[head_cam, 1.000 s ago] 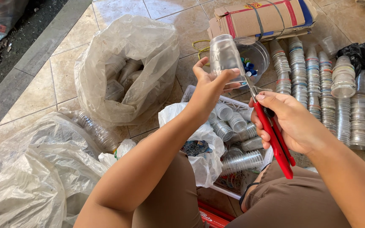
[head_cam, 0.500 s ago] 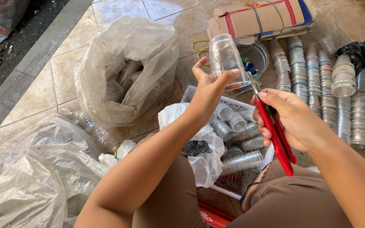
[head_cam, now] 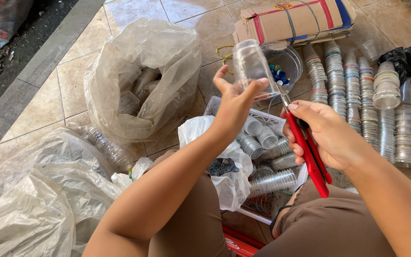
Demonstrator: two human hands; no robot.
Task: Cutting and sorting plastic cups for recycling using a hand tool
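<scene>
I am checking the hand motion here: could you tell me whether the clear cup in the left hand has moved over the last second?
No. The clear cup in the left hand sits just as before against the bundled cardboard, scissors at its rim.

head view | looks steeply down, forward over lap | close to tiled floor (head_cam: 48, 102) | far edge probably cropped
</scene>
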